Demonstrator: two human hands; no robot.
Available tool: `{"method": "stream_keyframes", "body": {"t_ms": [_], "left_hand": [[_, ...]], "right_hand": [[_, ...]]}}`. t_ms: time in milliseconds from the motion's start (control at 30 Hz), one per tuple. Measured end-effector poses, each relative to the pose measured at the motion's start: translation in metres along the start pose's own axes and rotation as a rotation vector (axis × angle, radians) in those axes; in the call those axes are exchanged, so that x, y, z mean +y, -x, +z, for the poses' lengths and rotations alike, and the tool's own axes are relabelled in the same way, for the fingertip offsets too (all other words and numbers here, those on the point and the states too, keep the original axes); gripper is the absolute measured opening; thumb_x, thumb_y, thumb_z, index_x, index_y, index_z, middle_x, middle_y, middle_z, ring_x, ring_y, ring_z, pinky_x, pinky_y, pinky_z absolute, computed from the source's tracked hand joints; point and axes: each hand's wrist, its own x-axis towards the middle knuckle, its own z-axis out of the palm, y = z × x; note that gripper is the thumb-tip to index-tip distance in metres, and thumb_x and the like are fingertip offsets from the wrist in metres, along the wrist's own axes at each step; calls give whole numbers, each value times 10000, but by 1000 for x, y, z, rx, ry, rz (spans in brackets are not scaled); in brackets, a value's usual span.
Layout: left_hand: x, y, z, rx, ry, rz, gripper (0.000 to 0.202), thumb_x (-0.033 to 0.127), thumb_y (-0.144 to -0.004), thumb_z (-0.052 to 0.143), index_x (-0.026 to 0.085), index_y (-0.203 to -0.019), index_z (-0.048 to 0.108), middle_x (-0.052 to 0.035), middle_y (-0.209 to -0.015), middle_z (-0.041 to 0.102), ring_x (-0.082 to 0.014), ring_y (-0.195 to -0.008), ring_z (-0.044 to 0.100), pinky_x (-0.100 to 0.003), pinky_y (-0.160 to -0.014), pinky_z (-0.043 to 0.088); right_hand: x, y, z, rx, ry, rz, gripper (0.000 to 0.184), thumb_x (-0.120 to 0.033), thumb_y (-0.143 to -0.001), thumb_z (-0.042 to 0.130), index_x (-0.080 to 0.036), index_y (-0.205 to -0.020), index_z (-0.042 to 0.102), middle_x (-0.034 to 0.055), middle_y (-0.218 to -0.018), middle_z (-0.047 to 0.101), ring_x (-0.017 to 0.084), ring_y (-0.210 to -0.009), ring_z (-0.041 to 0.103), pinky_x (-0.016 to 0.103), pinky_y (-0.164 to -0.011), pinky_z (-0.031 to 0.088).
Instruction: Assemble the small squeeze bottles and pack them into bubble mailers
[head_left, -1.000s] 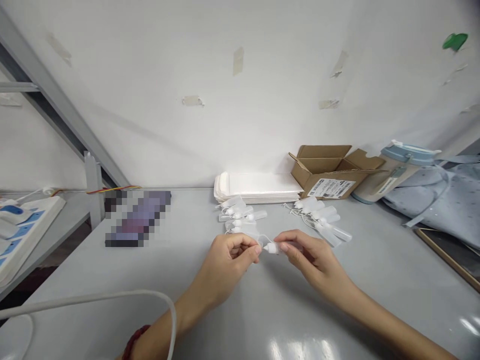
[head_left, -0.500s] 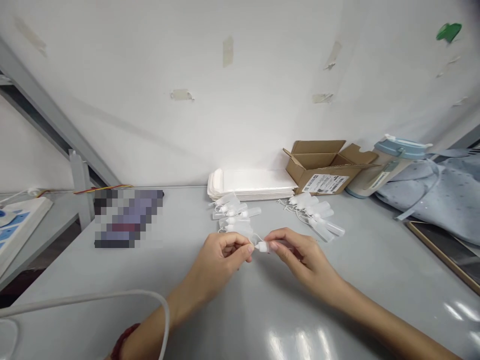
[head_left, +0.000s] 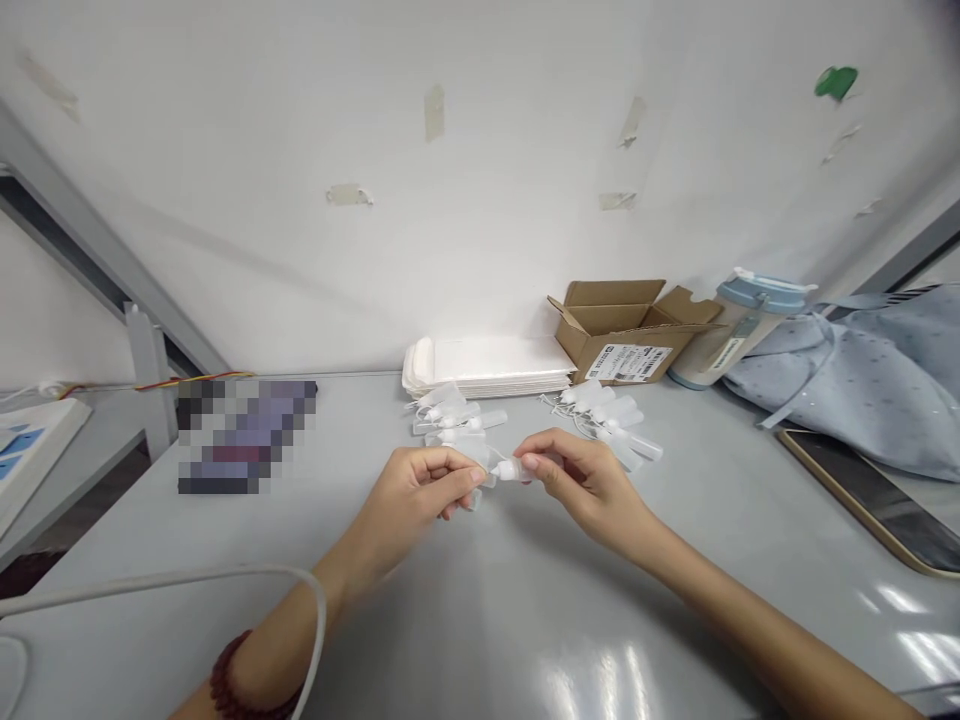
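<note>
Over the middle of the table, my right hand (head_left: 589, 490) grips a small dropper bottle (head_left: 511, 469) between thumb and fingertips. Its white neck and pointed tip face left, and the palm side hides most of its body. My left hand (head_left: 420, 500) is pinched closed just left of that tip; what sits between its thumb and finger is too small to make out. A thin white strand arches above the bottle's neck. Behind my left hand lies a pile of clear dropper bottles (head_left: 459, 420). Several more bottles with strands (head_left: 611, 412) lie behind my right hand.
A stack of white envelopes (head_left: 495, 362) and an open cardboard box (head_left: 626, 345) stand against the wall. Farther right are a blue-lidded jug (head_left: 731, 330), a light-blue cloth bag (head_left: 885, 370) and a phone (head_left: 870, 500). A white cable (head_left: 187, 578) crosses the front left.
Both hands and the bottle have shifted slightly left and up in view. The surroundings have also slid left as the camera turned. The left hand's pinch is a little farther from the bottle's tip.
</note>
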Motion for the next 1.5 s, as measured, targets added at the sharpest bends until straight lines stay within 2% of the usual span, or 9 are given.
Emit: {"method": "stream_keyframes", "body": {"t_ms": [367, 533, 767, 1100, 1300, 1400, 1500], "left_hand": [[-5, -5, 1, 0, 22, 1, 273, 362, -802, 557, 147, -639, 600, 27, -585, 509, -82, -532, 408, -217, -521, 317], [-6, -2, 6, -73, -67, 7, 258, 380, -801, 562, 153, -687, 611, 21, -615, 538, -83, -536, 431, -211, -516, 340], [-3, 0, 4, -77, -177, 35, 257, 375, -812, 538, 159, -707, 630, 6, -638, 562, -108, -602, 473, -218, -566, 387], [-1, -1, -1, -68, -221, 49, 276, 393, -815, 535, 160, -692, 618, 12, -640, 560, -98, -587, 464, -207, -565, 391], [-8, -2, 0, -120, -266, 66, 217, 339, -815, 521, 174, -788, 658, 0, -673, 593, -116, -614, 512, -221, -600, 424], [-11, -4, 0, -94, -291, 79, 220, 329, -810, 510, 173, -807, 666, -8, -669, 611, -128, -619, 525, -226, -583, 420], [-10, -8, -6, 12, -290, 103, 228, 343, -787, 526, 158, -757, 656, -2, -615, 588, -124, -583, 512, -219, -545, 396]], "right_hand": [[4, -1, -3, 11, 18, 0, 236, -346, -896, 455, -161, -847, 592, -4, -634, 571, 74, -492, 419, 206, -460, 311], [4, 0, -2, -18, 40, -27, 211, -321, -902, 454, -166, -855, 589, -10, -640, 582, 72, -504, 429, 198, -477, 318], [-1, 4, -1, -84, 118, -75, 204, -298, -909, 446, -170, -881, 603, -22, -623, 546, 72, -514, 409, 189, -489, 319], [-3, -1, -4, -66, 114, -96, 179, -279, -900, 468, -173, -868, 608, -25, -645, 576, 61, -502, 417, 176, -485, 316], [3, -1, -1, -64, 158, -45, 220, -303, -903, 452, -167, -832, 610, -26, -613, 562, 68, -489, 411, 185, -474, 310], [11, -2, 0, -51, 237, -29, 242, -330, -903, 444, -168, -821, 605, -17, -611, 565, 84, -502, 426, 199, -489, 323], [19, -5, -3, 5, 390, -63, 246, -346, -903, 435, -169, -835, 593, 8, -668, 591, 98, -519, 444, 218, -510, 335]]}}
